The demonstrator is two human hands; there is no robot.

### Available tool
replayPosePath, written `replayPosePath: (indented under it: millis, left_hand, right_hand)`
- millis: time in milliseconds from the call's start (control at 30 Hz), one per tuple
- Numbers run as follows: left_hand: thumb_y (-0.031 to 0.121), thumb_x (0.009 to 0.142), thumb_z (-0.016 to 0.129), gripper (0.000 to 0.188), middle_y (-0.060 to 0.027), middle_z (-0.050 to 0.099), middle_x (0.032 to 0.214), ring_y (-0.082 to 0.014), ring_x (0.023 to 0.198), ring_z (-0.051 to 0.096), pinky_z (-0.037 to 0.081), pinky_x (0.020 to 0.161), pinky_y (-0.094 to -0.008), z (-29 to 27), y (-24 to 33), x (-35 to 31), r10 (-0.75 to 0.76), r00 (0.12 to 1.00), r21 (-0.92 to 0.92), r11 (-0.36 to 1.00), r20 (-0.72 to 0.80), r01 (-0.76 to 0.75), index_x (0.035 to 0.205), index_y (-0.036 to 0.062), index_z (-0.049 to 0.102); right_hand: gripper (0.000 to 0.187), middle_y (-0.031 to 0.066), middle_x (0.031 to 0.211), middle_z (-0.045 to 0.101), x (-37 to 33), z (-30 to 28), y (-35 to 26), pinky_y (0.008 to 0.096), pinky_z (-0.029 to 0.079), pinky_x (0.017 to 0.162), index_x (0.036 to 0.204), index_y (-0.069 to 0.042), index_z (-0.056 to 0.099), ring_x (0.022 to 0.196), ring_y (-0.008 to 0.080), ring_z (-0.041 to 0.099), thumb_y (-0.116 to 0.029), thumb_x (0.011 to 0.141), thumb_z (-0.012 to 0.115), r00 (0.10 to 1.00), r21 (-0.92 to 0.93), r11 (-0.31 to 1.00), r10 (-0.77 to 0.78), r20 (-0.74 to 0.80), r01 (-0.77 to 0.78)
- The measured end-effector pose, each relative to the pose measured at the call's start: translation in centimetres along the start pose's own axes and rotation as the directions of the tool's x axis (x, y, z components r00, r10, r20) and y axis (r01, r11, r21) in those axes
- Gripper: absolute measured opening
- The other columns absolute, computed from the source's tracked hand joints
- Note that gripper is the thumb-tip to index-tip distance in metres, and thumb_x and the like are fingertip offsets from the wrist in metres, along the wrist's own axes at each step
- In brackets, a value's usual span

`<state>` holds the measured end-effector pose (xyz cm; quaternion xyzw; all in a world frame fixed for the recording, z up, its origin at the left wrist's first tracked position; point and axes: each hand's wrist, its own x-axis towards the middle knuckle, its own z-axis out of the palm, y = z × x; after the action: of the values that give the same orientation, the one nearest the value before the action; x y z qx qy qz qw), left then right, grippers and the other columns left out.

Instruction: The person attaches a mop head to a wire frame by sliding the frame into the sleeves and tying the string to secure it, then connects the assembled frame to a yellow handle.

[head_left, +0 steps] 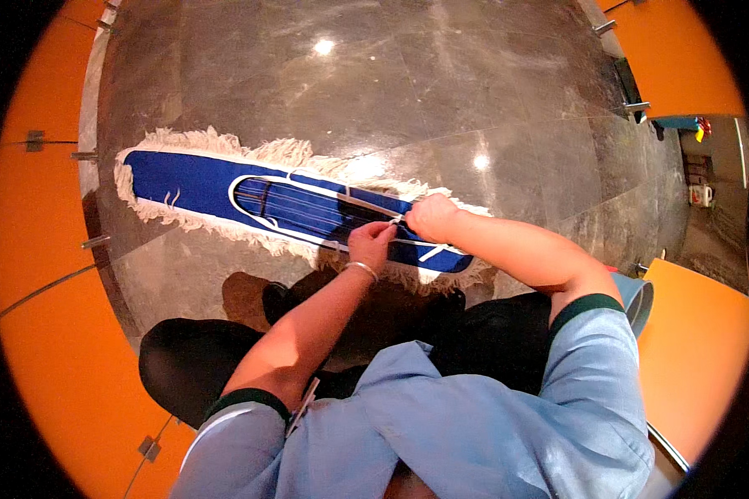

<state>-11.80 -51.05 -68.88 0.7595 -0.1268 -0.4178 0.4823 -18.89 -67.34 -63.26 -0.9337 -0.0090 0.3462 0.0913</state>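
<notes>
A long dust mop head point(183, 176) lies on the floor with its blue backing up and cream fringe all round. White edging rings the oval opening in its middle, where a dark frame shows. Both my hands are over its right half, close together at white tie strings point(399, 219). My left hand point(371, 243) pinches a string between thumb and fingers at the near edge of the opening. Just to its right, my right hand point(433, 218) is closed on the string too. The fingertips partly hide where the strings meet.
Grey, shiny floor point(391, 91) stretches ahead. Orange panels with metal fittings point(37, 208) line the left, and another orange panel point(699, 333) stands at the right. Beside my right elbow is a blue-grey rounded thing point(638, 303). A white container point(704, 196) stands at the far right.
</notes>
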Motion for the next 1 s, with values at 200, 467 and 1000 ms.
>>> replayPosePath:
  millis: [200,467,1000]
  left_hand:
    - [0.014,0.078,0.07,0.017,-0.0057,0.07,0.076,-0.0095,0.069,0.063,0.05,0.064,-0.0253,1.4,1.3,0.6,-0.024,0.999,-0.241,0.97,-0.045,0.012,0.084,-0.0016,0.07]
    - [0.008,0.076,0.059,0.009,-0.0121,0.058,0.08,-0.032,0.085,0.055,0.045,0.076,-0.0408,0.2,0.8,1.4,0.302,0.897,0.329,0.853,0.324,-0.406,0.081,0.0058,0.066]
    - [0.033,0.089,0.053,0.036,-0.0121,0.061,0.063,-0.025,0.059,0.059,0.046,0.059,-0.0349,0.2,1.4,1.1,0.058,0.966,0.094,0.992,0.251,-0.084,0.076,0.0014,0.063]
  right_hand:
    - [0.011,0.0115,0.075,0.067,-0.9,-3.0,-1.9,0.0399,0.051,0.057,0.071,-0.011,0.064,0.068,0.0269,0.066,-0.02,0.073,0.059,0.955,-0.073,0.96,-0.256,0.152,0.269]
    - [0.014,0.0119,0.076,0.067,0.1,-2.6,0.8,0.0407,0.051,0.068,0.075,-0.009,0.066,0.077,0.0314,0.065,-0.021,0.075,0.057,0.974,0.321,0.929,-0.215,0.068,0.182]
    - [0.016,0.0093,0.093,0.067,-0.1,-1.1,2.4,0.0373,0.05,0.077,0.091,-0.009,0.065,0.088,0.0273,0.063,-0.013,0.076,0.07,0.979,0.739,0.655,-0.007,-0.202,0.157]
